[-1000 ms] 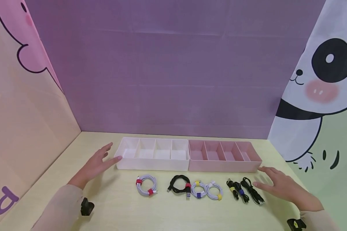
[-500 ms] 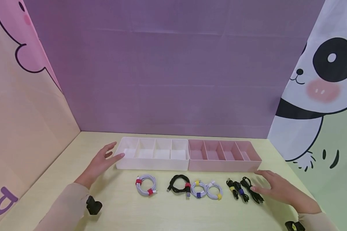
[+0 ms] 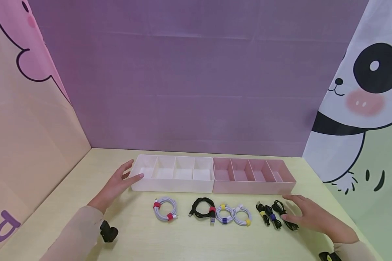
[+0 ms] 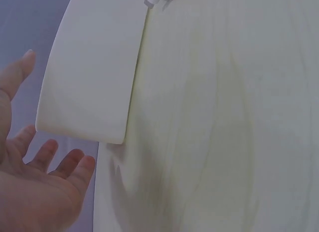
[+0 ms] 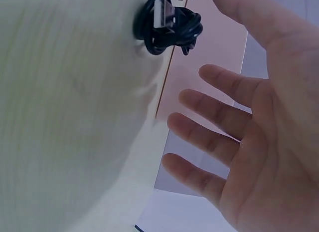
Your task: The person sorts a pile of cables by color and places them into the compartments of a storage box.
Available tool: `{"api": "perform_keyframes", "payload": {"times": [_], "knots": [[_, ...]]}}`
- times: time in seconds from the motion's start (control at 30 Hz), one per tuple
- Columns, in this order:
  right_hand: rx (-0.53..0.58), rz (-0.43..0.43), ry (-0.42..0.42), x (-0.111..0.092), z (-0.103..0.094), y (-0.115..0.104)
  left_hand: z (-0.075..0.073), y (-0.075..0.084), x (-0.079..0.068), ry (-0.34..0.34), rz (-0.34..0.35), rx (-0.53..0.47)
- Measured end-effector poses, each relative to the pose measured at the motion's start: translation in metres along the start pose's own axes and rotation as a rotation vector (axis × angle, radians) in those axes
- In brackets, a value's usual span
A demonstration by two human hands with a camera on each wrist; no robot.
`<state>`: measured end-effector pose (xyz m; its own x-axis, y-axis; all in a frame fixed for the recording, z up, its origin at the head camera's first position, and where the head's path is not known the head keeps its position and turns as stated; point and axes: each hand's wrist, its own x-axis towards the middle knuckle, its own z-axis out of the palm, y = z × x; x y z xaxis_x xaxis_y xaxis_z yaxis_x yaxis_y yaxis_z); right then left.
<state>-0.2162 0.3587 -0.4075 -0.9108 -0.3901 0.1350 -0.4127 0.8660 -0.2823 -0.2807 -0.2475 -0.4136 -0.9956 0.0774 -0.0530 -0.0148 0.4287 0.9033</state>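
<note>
My left hand (image 3: pixel 115 188) hovers at the left end of a white compartment box (image 3: pixel 173 185), fingers spread. In the left wrist view a gap shows between fingers and box end (image 4: pixel 92 67); thumb contact is unclear. My right hand (image 3: pixel 315 216) is held open above the rightmost black cable bundle (image 3: pixel 278 207), partly covering it. In the right wrist view, that bundle's USB plug (image 5: pixel 163 13) shows beyond the relaxed fingers. Beside it lie a black bundle with a blue tie (image 3: pixel 273 217) and one with a yellow tie (image 3: pixel 263 214). Neither hand grips anything.
A pink compartment box (image 3: pixel 253 187) adjoins the white one. In front lie a white coiled cable with red ties (image 3: pixel 174 207), a black coil (image 3: pixel 199 215) and two touching white coils, one with a blue tie (image 3: pixel 224 220). A purple backdrop (image 3: pixel 196 90) stands behind.
My left hand has shifted slightly right, its thumb nearer the white box. My right hand has moved left and slightly down, over the rightmost black bundle. Boxes and cables have stayed put.
</note>
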Motion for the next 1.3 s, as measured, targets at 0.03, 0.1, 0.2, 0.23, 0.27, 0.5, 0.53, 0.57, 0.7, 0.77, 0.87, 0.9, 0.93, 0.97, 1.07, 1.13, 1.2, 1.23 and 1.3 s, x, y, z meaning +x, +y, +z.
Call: {"api": "perform_keyframes", "payload": {"times": [0.03, 0.1, 0.2, 0.23, 0.27, 0.5, 0.53, 0.57, 0.7, 0.77, 0.87, 0.9, 0.93, 0.97, 1.07, 1.13, 1.2, 1.23, 1.3], "knots": [[0.000, -0.003, -0.001, 0.000, 0.000, -0.001, 0.000, 0.000, 0.000, -0.004, -0.002, -0.002], [0.004, -0.004, -0.005, -0.001, 0.000, -0.001, 0.000, -0.001, 0.001, -0.011, -0.005, -0.004], [0.032, 0.007, -0.030, -0.001, -0.001, -0.002, 0.000, -0.001, 0.002, -0.025, -0.009, -0.014], [0.046, 0.015, -0.046, -0.001, -0.001, -0.002, 0.001, -0.002, 0.003, -0.028, -0.010, -0.015], [0.064, 0.025, -0.062, -0.001, -0.002, -0.002, 0.000, -0.002, 0.004, -0.031, -0.013, -0.014], [0.164, 0.036, -0.131, 0.002, 0.000, 0.000, 0.001, -0.004, 0.007, -0.080, -0.045, 0.006], [0.174, 0.027, -0.134, 0.002, 0.000, 0.001, 0.001, -0.004, 0.007, -0.087, -0.050, 0.008], [0.182, 0.016, -0.137, 0.003, 0.001, 0.001, 0.001, -0.004, 0.008, -0.091, -0.054, 0.007], [0.183, -0.002, -0.137, 0.003, 0.003, 0.002, 0.003, -0.005, 0.009, -0.090, -0.050, -0.006], [0.179, -0.009, -0.132, 0.003, 0.004, 0.002, 0.004, -0.005, 0.010, -0.084, -0.047, -0.003], [0.178, -0.011, -0.129, 0.004, 0.006, 0.001, 0.005, -0.005, 0.011, -0.076, -0.044, 0.003], [0.183, -0.003, -0.131, 0.004, 0.006, 0.001, 0.005, -0.005, 0.011, -0.074, -0.045, 0.005], [0.189, 0.009, -0.136, 0.004, 0.005, 0.000, 0.005, -0.005, 0.011, -0.072, -0.046, 0.009], [0.194, 0.024, -0.142, 0.004, 0.005, 0.000, 0.005, -0.005, 0.011, -0.071, -0.047, 0.010], [0.210, 0.068, -0.155, 0.005, 0.004, 0.000, 0.006, -0.005, 0.010, -0.074, -0.053, 0.019], [0.214, 0.085, -0.160, 0.006, 0.004, 0.000, 0.006, -0.004, 0.010, -0.076, -0.061, 0.026], [0.211, 0.095, -0.159, 0.006, 0.004, 0.000, 0.006, -0.004, 0.009, -0.079, -0.066, 0.029], [0.209, 0.096, -0.158, 0.006, 0.004, 0.000, 0.006, -0.003, 0.009, -0.079, -0.067, 0.030], [0.200, 0.105, -0.156, 0.006, 0.005, 0.000, 0.007, -0.003, 0.009, -0.078, -0.065, 0.025]]}}
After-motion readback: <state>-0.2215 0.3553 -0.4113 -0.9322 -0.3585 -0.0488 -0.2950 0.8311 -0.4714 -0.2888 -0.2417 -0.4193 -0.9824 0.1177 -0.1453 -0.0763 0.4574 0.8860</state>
